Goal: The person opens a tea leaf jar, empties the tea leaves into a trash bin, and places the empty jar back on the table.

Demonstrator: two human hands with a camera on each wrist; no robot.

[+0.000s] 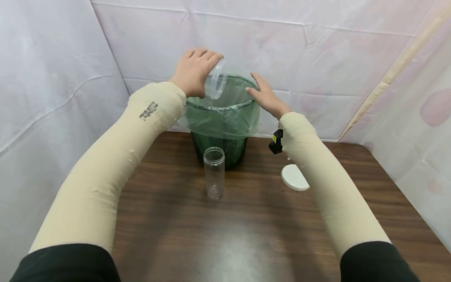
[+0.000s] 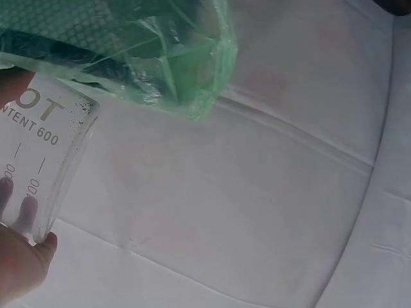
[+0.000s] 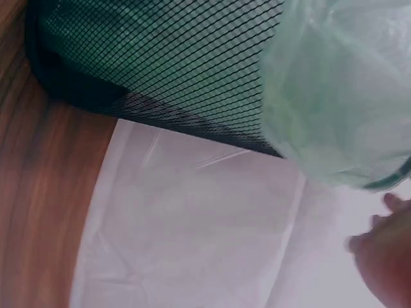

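My left hand grips a clear plastic measuring cup, tipped with its open mouth facing right over the bin. Printed lettering and volume marks run along the cup in the left wrist view. Below it is a dark mesh wastebasket, lined with a thin green plastic bag folded over the rim. At the right side of that rim my right hand is held with its fingers extended and spread, gripping nothing. The right wrist view catches only part of this hand, beside the bag's edge.
A tall clear bottle without a lid stands upright in front of the wastebasket. Farther right a white round lid lies on the brown wooden table, partly hidden by my right forearm. Pale cloth hangs behind and on both sides.
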